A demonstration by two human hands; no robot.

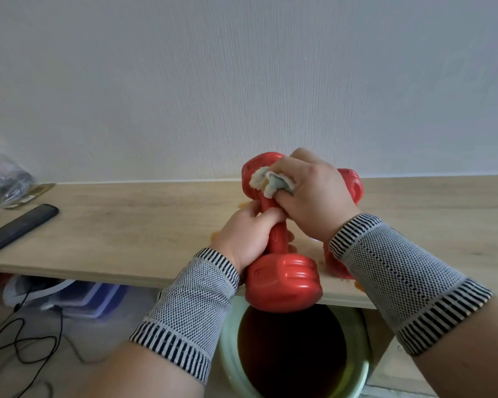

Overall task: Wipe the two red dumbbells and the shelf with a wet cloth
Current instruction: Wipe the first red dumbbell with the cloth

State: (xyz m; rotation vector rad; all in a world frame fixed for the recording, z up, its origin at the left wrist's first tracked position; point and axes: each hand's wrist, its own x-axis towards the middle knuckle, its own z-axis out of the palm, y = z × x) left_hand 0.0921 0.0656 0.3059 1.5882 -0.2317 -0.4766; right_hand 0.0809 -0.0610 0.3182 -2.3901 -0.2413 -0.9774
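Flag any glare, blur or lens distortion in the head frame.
Head view: soft even daylight, faint shadows; specular glare on the held dumbbell's near head; wide-angle bend along the shelf edge; plastic bag at left edge smeared; cloth reasonably sharp.

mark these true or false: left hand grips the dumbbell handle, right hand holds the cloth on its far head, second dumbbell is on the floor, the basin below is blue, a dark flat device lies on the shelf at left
1. The left hand grips the handle of the held dumbbell. True.
2. The right hand holds the cloth on its far head. True.
3. The second dumbbell is on the floor. False: it lies on the shelf, behind the right hand.
4. The basin below is blue. False: it is pale green.
5. A dark flat device lies on the shelf at left. True.
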